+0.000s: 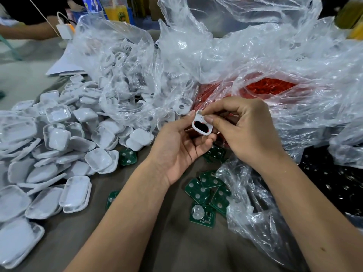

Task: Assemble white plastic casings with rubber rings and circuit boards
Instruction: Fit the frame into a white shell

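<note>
Bare forearms enter from the bottom edge and converge above the grey-brown tabletop (176, 242). Beneath and between them, green circuit boards (197, 190) lie loose on the surface, some partly under a crumpled clear plastic bag (253, 209) at the right wrist.

Left hand (176, 146): palm turned upward, fingers curled, the grip closed on a white plastic casing (202, 124). The casing sits at the fingertips, not in the palm, raised off the tabletop and tilted toward the camera. Its opening shows a dark interior with a trace of red at the edge; whether that is a seated rubber ring cannot be confirmed.

Right hand (245, 130): fingers curled, thumb and forefinger pinching the upper right edge of the same casing. Both grips bear on the one part, left from below and the left side, right from above and the right side.

To the left, a large heap of white casing halves (59, 146) spreads across the tabletop, reaching the nearest circuit board. Behind the hands, a clear bag (127, 75) spills more white parts, and just beside it a second bag holds a mass of red rubber rings (271, 87). At the far edge stand bottles (115, 11) and a white charger (64, 31), with another person's arm (25, 32) at the far left.
</note>
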A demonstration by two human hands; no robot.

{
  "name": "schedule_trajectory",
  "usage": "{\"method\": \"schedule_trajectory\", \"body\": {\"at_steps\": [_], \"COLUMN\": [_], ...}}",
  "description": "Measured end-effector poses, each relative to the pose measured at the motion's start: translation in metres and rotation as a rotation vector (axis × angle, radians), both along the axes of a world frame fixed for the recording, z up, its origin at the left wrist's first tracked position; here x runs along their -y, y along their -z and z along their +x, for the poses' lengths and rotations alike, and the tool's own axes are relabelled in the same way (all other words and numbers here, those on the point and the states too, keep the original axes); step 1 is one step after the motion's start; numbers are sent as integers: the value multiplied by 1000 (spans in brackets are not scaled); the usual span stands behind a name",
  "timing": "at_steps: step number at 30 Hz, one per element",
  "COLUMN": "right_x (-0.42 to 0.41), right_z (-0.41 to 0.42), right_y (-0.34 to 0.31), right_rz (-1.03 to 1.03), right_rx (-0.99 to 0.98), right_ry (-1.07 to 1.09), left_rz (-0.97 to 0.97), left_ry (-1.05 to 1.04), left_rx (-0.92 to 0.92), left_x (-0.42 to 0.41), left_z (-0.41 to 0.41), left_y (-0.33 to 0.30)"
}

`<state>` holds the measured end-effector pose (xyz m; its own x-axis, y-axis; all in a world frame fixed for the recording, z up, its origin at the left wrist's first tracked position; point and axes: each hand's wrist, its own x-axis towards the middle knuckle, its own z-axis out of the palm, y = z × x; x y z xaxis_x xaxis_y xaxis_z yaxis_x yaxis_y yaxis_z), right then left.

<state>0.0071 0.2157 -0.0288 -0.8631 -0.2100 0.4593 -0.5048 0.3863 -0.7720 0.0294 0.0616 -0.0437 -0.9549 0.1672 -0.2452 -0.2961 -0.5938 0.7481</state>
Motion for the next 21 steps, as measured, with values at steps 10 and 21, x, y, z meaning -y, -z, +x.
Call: {"method": "schedule_trajectory", "body": {"at_steps": [10, 21], "right_x": [-1, 0], "right_z": [-1, 1], "right_y": [0, -1], "right_rz": [86, 100], "right_rx": [-19, 11], "right_ry": [22, 35], "left_rz": [-5, -10], "left_ry": [3, 13], "left_rx": [-7, 5], "left_x": [0, -1], "left_z": [1, 0], "left_y": [1, 2]}}
